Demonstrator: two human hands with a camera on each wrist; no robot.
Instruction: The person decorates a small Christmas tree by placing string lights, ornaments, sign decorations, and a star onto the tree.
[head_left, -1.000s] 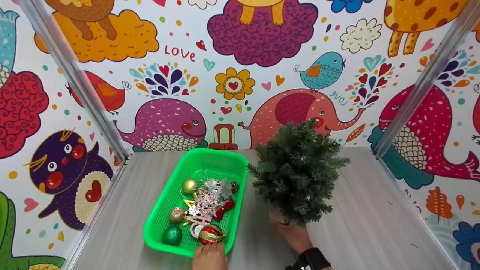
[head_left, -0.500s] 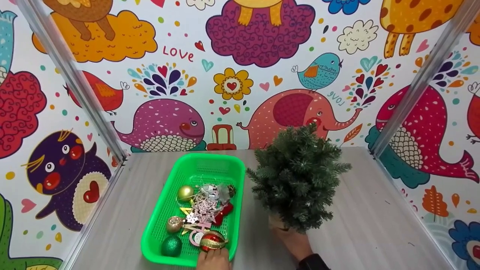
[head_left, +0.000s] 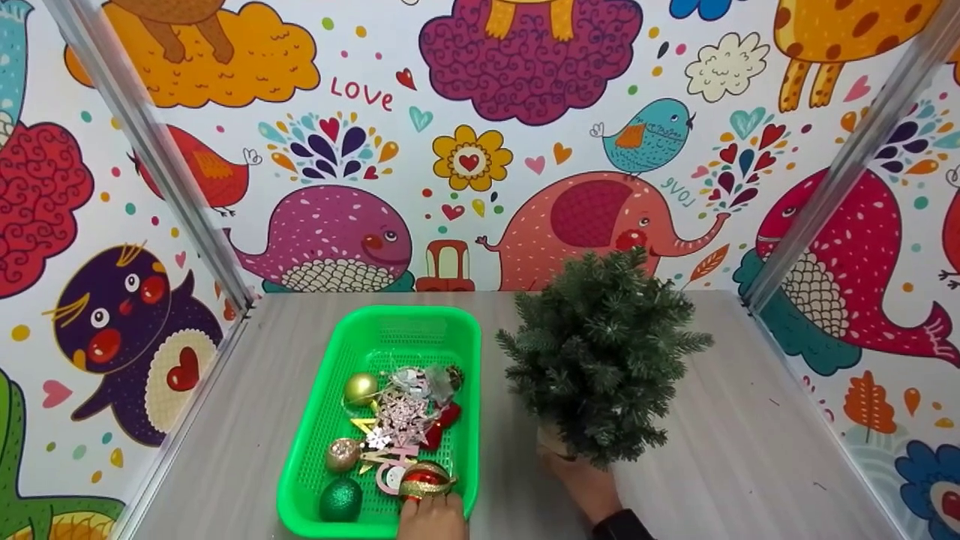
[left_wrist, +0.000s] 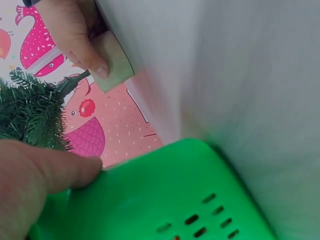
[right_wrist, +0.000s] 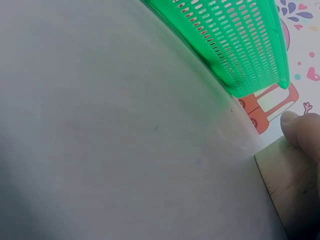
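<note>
My left hand grips the near rim of a green plastic basket, its thumb on the outer wall in the left wrist view. Close by its fingers lies a red and gold striped bauble. The basket also holds a glittery green ball, a gold ball, a rose-gold ball, a pale pink star ornament and a red ornament. To the right, a small artificial Christmas tree stands upright. My right hand holds its pale block base, the thumb pressed against the side.
A light grey wood-grain tabletop lies under basket and tree, with a strip of it between them. Cartoon-printed panels close off the back and both sides. Metal corner posts rise at the back left and right.
The basket has slid a little toward me and slightly left, with my left hand still gripping its rim. The tree and my right hand have stayed almost in place.
</note>
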